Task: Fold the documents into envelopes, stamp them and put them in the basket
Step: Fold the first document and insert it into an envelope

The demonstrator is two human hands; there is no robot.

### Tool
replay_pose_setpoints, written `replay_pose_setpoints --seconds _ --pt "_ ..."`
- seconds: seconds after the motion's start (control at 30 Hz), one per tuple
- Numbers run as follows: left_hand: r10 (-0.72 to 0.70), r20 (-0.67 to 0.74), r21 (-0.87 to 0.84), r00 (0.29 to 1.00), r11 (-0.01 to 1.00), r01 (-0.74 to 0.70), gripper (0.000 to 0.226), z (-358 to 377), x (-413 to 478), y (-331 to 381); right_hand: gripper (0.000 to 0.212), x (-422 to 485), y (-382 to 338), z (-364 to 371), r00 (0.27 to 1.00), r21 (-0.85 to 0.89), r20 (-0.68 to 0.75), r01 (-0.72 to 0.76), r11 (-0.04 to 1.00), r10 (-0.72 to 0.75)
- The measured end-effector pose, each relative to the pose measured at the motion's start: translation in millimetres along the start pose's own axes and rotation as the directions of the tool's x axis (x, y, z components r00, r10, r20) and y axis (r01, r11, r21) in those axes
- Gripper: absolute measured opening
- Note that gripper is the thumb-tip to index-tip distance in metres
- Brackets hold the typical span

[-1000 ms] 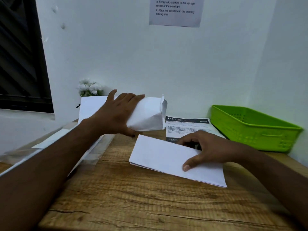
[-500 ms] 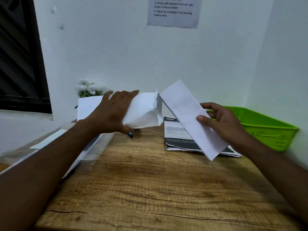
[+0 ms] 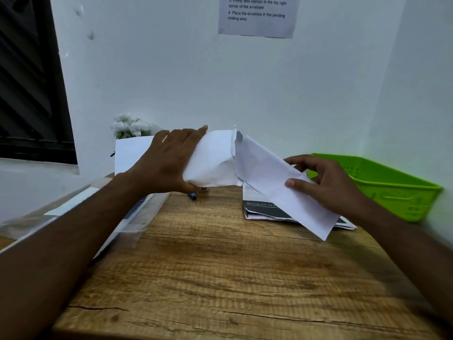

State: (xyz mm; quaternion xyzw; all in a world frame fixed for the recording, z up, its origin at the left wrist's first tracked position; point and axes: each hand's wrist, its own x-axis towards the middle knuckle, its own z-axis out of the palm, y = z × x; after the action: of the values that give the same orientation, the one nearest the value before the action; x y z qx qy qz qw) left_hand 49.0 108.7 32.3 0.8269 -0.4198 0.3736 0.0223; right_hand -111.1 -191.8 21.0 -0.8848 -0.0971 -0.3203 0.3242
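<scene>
We log the envelope [image 3: 213, 163] as plain white, greyer in its creases. Folded document [image 3: 277, 182]: white, no print on the side we see. Basket [image 3: 392, 190]: lime green, its wall patterned with rows of small holes. Table [image 3: 220, 278]: warm brown wood, darker grain lines running across, one dark crack line near the front. Printed stack [image 3: 267, 209]: white with black text and a charcoal band. Pen tip [image 3: 192, 197]: blue. Flowers [image 3: 130, 127]: white over green leaves. Wall notice [image 3: 257, 18]: pale grey, black lettering. Wall [image 3: 171, 69]: white. Window frame [image 3: 61, 94]: black.
</scene>
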Motion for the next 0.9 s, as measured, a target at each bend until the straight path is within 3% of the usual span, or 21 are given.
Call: replay_pose_setpoints --seconds 0.3,0.6,0.77,0.9 --pt "0.097 0.018 -0.024 0.995 0.995 -0.097 0.129 -7 -1 9 0.035 -1 1 -4 0.991 0.074 0.127 -0.042 0.996 0.033" --pt "0.141 0.031 0.027 0.990 0.990 -0.142 0.126 -5 -1 11 0.039 0 8 -10 0.963 -0.021 0.247 -0.104 0.994 0.106" --pt "0.166 0.040 0.006 0.985 0.986 -0.167 0.122 -5 0 14 0.045 -1 8 -8 0.953 -0.020 0.278 -0.123 0.992 0.123" --pt "0.226 0.058 -0.029 0.972 0.974 -0.225 0.119 -5 1 24 0.036 -1 5 1 0.964 0.031 0.241 -0.123 0.992 0.112"
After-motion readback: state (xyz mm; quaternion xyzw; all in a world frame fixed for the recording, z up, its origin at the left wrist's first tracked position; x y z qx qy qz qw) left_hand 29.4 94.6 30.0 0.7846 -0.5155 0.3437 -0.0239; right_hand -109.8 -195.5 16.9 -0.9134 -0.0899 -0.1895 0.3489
